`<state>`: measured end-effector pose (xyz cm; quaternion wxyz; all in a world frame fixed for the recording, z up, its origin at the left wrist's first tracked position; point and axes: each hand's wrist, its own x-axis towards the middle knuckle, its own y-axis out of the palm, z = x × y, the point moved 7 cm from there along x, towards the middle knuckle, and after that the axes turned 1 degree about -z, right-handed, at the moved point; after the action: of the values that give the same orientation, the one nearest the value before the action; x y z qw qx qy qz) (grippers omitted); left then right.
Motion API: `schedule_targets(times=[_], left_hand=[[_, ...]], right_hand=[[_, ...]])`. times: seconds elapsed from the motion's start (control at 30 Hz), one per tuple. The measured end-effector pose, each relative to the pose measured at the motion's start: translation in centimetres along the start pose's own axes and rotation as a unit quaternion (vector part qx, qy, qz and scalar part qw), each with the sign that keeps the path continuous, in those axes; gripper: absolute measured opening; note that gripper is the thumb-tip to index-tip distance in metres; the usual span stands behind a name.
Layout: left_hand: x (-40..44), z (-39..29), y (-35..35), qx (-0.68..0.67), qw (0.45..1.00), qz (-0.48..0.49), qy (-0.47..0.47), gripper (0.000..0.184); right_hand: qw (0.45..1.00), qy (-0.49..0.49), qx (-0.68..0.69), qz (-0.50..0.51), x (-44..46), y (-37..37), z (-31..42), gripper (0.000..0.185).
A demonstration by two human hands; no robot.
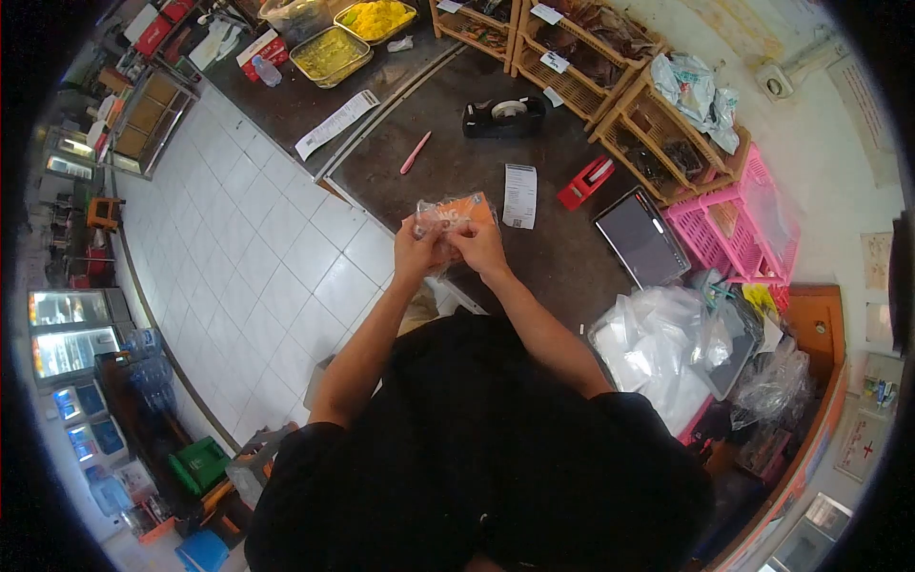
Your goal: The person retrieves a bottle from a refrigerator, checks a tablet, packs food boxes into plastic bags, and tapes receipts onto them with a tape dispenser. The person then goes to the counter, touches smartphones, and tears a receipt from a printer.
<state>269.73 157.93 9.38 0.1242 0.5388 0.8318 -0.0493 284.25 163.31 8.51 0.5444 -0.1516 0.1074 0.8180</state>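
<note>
Close to the counter's edge, my left hand (416, 255) and my right hand (482, 248) meet at a flat orange packet (475, 206) with pale lettering. Clear crinkled plastic (431, 215) covers part of it. The fingers of both hands are closed, pinching the plastic near the packet's lower side. A printed receipt (519, 195) lies on the dark counter to the right of the hands. Farther up, a pink pen (416, 153) rests beside a black tape dispenser (503, 116) with a roll in it.
To the right are a red tape dispenser (585, 182), a tablet (641, 236), a pink basket (736, 221) and a pile of clear plastic bags (648, 343). Wooden racks (581, 62) stand at the back. Two trays of yellow food (331, 55) and a long paper slip (337, 124) sit at upper left.
</note>
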Motion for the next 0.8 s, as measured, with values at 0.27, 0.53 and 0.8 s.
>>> schedule_targets(times=[0.27, 0.53, 0.8], left_hand=[[0.3, 0.2, -0.1, 0.029, 1.0, 0.004, -0.011, 0.021], [0.7, 0.8, -0.3, 0.033, 0.999, -0.013, 0.01, 0.023], [0.5, -0.2, -0.2, 0.07, 0.997, -0.007, 0.014, 0.018]], right_hand=[[1.0, 0.02, -0.005, -0.024, 0.4, 0.0, -0.5, 0.011], [0.999, 0.043, 0.0, -0.01, 0.5, 0.1, -0.6, 0.012], [0.999, 0.032, 0.004, -0.009, 0.8, 0.1, -0.5, 0.013]])
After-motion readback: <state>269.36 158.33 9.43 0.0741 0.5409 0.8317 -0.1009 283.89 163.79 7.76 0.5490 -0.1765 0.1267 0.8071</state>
